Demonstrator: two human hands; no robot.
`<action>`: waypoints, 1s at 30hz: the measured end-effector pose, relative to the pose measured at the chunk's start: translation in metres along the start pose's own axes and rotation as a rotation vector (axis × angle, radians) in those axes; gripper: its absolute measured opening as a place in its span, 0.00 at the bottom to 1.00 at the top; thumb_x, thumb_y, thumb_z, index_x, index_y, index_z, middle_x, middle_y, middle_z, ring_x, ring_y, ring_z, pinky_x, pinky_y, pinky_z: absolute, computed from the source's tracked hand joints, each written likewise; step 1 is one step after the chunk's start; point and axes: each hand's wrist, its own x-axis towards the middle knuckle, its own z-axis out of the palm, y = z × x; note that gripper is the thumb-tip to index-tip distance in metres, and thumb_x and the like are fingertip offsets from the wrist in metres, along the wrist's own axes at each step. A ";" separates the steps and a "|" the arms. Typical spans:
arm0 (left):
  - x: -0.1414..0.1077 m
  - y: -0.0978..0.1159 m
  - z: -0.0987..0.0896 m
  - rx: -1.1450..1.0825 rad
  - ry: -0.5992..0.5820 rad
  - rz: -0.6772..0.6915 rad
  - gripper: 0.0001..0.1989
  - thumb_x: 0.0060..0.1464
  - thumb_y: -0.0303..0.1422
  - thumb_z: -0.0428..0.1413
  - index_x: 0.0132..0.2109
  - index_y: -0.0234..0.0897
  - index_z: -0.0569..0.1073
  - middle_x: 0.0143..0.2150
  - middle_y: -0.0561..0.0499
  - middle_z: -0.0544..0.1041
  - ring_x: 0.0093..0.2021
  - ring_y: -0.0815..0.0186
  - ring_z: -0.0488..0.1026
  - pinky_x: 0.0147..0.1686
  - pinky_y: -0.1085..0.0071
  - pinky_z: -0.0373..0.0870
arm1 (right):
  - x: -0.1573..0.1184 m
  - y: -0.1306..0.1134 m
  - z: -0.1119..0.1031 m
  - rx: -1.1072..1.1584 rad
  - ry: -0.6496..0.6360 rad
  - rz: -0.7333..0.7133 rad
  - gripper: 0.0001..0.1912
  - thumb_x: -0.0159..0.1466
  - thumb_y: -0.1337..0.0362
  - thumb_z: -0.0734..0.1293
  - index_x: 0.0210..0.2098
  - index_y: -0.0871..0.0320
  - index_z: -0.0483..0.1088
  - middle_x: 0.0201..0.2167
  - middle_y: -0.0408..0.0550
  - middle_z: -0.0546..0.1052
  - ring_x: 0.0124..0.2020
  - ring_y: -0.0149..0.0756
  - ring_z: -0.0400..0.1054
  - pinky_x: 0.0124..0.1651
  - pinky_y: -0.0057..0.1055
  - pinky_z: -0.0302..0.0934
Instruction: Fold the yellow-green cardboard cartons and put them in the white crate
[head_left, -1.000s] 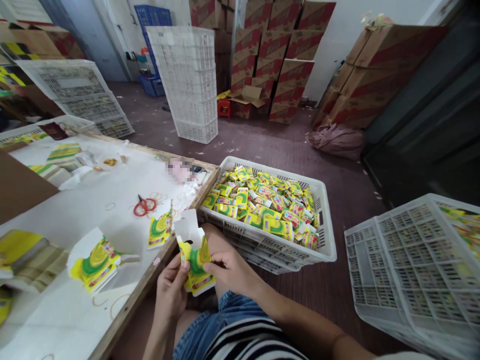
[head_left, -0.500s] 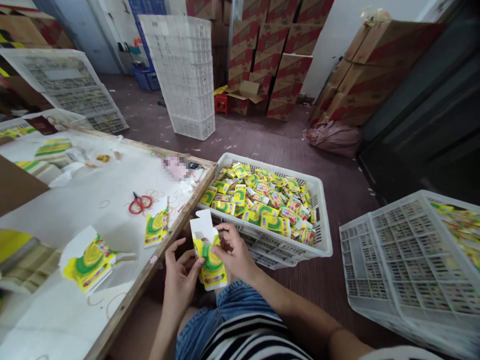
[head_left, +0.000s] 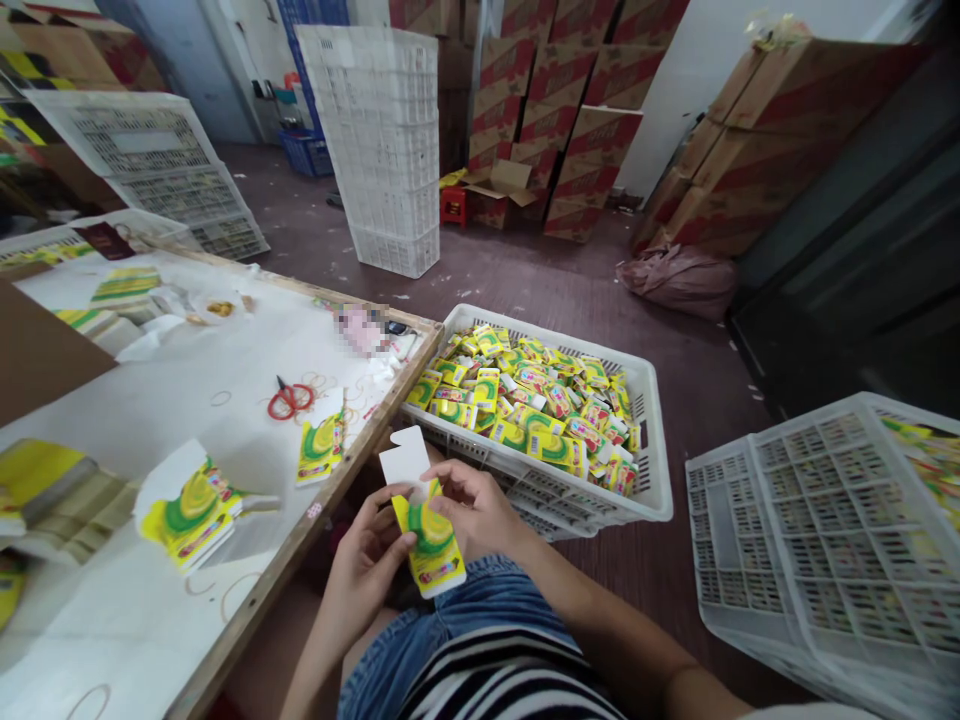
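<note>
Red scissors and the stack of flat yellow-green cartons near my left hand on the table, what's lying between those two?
In the head view, a single flat yellow-green carton lies between the red scissors and the stack of flat cartons, on the white table.

Red-handled scissors [head_left: 289,400] lay on the white-covered table [head_left: 135,400] among loose rubber bands, near a flat yellow-green carton [head_left: 321,450]. A tall stack of white crates [head_left: 382,140] stood on the dark floor, with brown cardboard boxes [head_left: 577,110] piled against the wall behind.
</note>
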 end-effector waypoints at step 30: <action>0.009 -0.009 0.007 0.010 0.041 -0.034 0.25 0.50 0.31 0.62 0.56 0.37 0.68 0.48 0.41 0.79 0.47 0.55 0.77 0.47 0.62 0.73 | 0.003 -0.007 -0.011 -0.531 0.001 -0.025 0.13 0.59 0.67 0.67 0.44 0.56 0.67 0.17 0.32 0.61 0.19 0.28 0.58 0.26 0.24 0.50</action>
